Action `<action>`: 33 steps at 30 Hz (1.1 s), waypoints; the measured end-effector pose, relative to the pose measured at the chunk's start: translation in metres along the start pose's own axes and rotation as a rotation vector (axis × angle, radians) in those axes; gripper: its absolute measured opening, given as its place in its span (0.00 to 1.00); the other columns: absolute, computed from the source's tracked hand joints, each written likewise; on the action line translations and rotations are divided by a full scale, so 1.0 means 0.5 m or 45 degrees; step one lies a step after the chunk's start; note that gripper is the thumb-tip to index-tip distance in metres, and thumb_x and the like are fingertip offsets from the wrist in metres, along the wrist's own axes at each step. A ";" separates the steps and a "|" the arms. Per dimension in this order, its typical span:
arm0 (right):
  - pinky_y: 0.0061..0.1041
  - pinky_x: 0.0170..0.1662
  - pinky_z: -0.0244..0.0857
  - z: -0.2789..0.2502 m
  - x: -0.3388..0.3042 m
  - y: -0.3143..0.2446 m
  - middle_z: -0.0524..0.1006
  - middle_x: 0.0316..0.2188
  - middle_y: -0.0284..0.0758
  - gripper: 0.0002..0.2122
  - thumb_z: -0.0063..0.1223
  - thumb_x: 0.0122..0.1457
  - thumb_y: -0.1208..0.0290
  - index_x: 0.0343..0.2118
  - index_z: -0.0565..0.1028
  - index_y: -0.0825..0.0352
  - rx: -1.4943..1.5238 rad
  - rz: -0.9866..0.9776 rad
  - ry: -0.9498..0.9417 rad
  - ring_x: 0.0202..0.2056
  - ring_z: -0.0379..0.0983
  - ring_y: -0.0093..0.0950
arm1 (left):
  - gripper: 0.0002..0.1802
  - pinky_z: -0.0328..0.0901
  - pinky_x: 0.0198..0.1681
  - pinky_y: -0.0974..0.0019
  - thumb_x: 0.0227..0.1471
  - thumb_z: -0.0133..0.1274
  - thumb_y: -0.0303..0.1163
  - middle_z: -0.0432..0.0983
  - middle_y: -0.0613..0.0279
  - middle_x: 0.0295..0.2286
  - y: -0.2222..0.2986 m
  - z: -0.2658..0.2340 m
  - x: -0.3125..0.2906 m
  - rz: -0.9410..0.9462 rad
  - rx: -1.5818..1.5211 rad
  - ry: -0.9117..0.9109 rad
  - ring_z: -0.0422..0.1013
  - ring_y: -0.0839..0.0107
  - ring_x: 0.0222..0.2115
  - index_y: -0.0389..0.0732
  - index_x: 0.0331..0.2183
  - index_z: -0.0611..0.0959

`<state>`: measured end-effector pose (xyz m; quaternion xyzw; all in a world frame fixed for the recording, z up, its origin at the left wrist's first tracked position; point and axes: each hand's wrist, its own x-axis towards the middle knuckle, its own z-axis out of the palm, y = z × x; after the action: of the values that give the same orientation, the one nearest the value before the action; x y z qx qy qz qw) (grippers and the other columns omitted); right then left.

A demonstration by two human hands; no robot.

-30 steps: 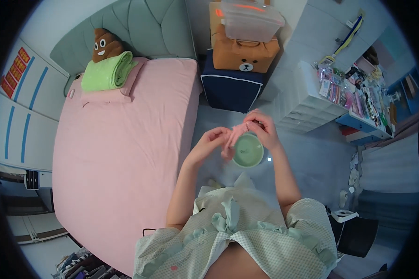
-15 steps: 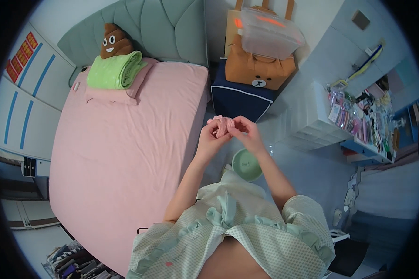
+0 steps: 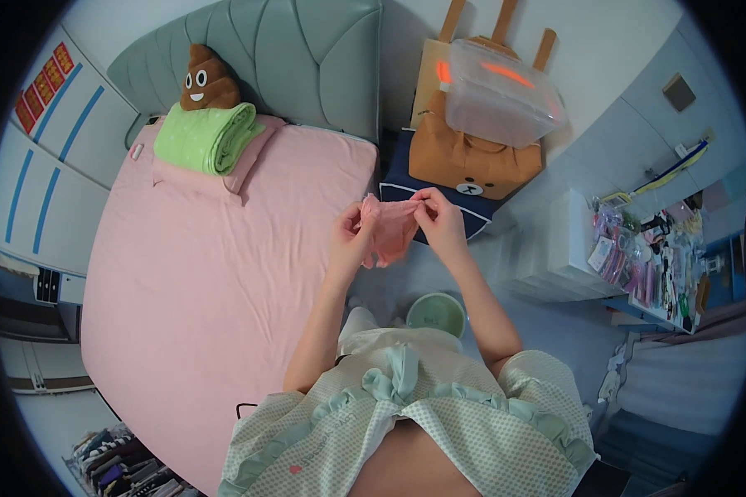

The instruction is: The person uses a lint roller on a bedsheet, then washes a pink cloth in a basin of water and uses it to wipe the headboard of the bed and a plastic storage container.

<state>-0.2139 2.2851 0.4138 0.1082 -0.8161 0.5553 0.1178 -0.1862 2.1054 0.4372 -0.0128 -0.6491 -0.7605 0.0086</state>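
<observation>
A small pink garment (image 3: pixel 392 230), shaped like underpants with a gathered upper edge, hangs partly spread between my hands. My left hand (image 3: pixel 353 234) pinches its left end, with the fingers partly behind the cloth. The upper right corner is gripped between the thumb and fingers of my right hand (image 3: pixel 439 222). Both hands are raised in front of me, just right of the bed. Below them on the floor stands a light green basin (image 3: pixel 437 316).
The bed (image 3: pixel 215 273) with a pink sheet lies to my left, a folded green blanket (image 3: pixel 203 137) near its headboard. Ahead are a navy storage box (image 3: pixel 396 161), a brown bear bag (image 3: pixel 472 161) and a clear plastic bin (image 3: pixel 506 99). White drawers (image 3: pixel 547 248) stand at right.
The pink garment was bunched up in my fingers and is now opened out. My hands have moved apart, the left one leftward and the right one slightly upward. The view has shifted a little.
</observation>
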 end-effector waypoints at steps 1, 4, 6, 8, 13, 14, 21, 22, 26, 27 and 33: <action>0.19 0.31 0.65 0.002 0.018 0.015 0.77 0.24 0.35 0.05 0.48 0.57 0.75 0.35 0.70 0.67 0.214 0.097 -0.021 0.25 0.74 0.22 | 0.11 0.62 0.25 0.75 0.57 0.48 0.35 0.69 0.71 0.18 0.013 -0.004 0.018 -0.093 -0.006 0.017 0.64 0.81 0.20 0.38 0.29 0.78; 0.14 0.40 0.61 0.031 0.084 0.026 0.74 0.31 0.27 0.06 0.50 0.57 0.76 0.38 0.71 0.66 0.881 0.360 0.152 0.34 0.69 0.17 | 0.13 0.61 0.24 0.74 0.58 0.47 0.35 0.70 0.69 0.18 0.020 -0.033 0.081 0.006 0.134 0.114 0.65 0.80 0.19 0.36 0.30 0.80; 0.14 0.41 0.60 0.042 0.129 0.011 0.72 0.31 0.27 0.08 0.51 0.56 0.76 0.39 0.71 0.65 0.898 0.399 0.229 0.35 0.68 0.16 | 0.14 0.61 0.24 0.74 0.58 0.47 0.35 0.71 0.67 0.19 0.003 -0.067 0.134 0.208 0.269 0.182 0.66 0.80 0.20 0.34 0.30 0.81; 0.15 0.42 0.61 0.054 0.175 0.012 0.72 0.31 0.27 0.08 0.51 0.56 0.76 0.39 0.72 0.65 0.830 0.264 0.207 0.35 0.68 0.16 | 0.16 0.62 0.26 0.74 0.59 0.46 0.35 0.73 0.67 0.21 -0.030 -0.113 0.193 0.353 0.507 0.262 0.66 0.81 0.22 0.33 0.31 0.81; 0.17 0.39 0.66 0.055 0.283 0.021 0.77 0.38 0.33 0.09 0.44 0.60 0.79 0.43 0.73 0.69 0.333 0.006 0.231 0.37 0.72 0.20 | 0.13 0.61 0.29 0.76 0.58 0.47 0.33 0.71 0.71 0.22 0.000 -0.143 0.311 0.325 -0.032 0.336 0.65 0.83 0.26 0.33 0.29 0.79; 0.17 0.39 0.66 0.062 0.302 0.022 0.77 0.38 0.33 0.09 0.44 0.60 0.79 0.43 0.73 0.69 0.330 0.006 0.240 0.37 0.72 0.20 | 0.12 0.61 0.31 0.77 0.58 0.48 0.32 0.70 0.72 0.22 0.005 -0.147 0.331 0.330 -0.086 0.376 0.65 0.84 0.27 0.33 0.29 0.79; 0.18 0.41 0.66 0.066 0.406 0.043 0.77 0.38 0.34 0.09 0.44 0.61 0.77 0.40 0.76 0.70 0.160 -0.067 0.288 0.37 0.73 0.22 | 0.04 0.62 0.34 0.77 0.52 0.52 0.24 0.70 0.70 0.27 0.007 -0.153 0.420 0.369 -0.067 0.289 0.66 0.81 0.30 0.34 0.31 0.77; 0.18 0.41 0.66 0.063 0.422 0.048 0.77 0.38 0.34 0.09 0.44 0.60 0.77 0.40 0.76 0.70 0.214 -0.067 0.227 0.38 0.73 0.22 | 0.08 0.63 0.35 0.76 0.49 0.54 0.21 0.70 0.69 0.29 0.006 -0.155 0.433 0.357 -0.101 0.197 0.67 0.79 0.32 0.35 0.35 0.76; 0.18 0.43 0.66 0.056 0.484 0.026 0.77 0.36 0.32 0.11 0.52 0.55 0.79 0.42 0.75 0.69 0.702 0.082 0.080 0.40 0.72 0.22 | 0.25 0.66 0.38 0.72 0.38 0.57 0.14 0.72 0.65 0.34 -0.027 -0.171 0.506 0.597 0.047 0.208 0.69 0.71 0.38 0.38 0.43 0.74; 0.16 0.39 0.66 0.048 0.506 0.044 0.77 0.38 0.32 0.13 0.57 0.50 0.81 0.41 0.76 0.68 0.630 0.022 0.016 0.37 0.72 0.21 | 0.25 0.66 0.38 0.72 0.38 0.57 0.14 0.72 0.65 0.34 -0.024 -0.158 0.523 0.596 0.040 0.219 0.69 0.71 0.38 0.38 0.43 0.74; 0.21 0.29 0.65 -0.002 0.627 0.070 0.73 0.30 0.35 0.08 0.58 0.48 0.74 0.34 0.77 0.65 -0.338 -0.132 0.070 0.23 0.71 0.25 | 0.31 0.65 0.41 0.67 0.35 0.56 0.12 0.72 0.61 0.38 -0.018 -0.107 0.611 0.577 0.414 0.284 0.69 0.67 0.39 0.36 0.46 0.73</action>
<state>-0.5219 2.2843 0.4811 0.1183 -0.8721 0.4385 0.1820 -0.4925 2.0550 0.4290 -0.0723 -0.7381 -0.6219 0.2513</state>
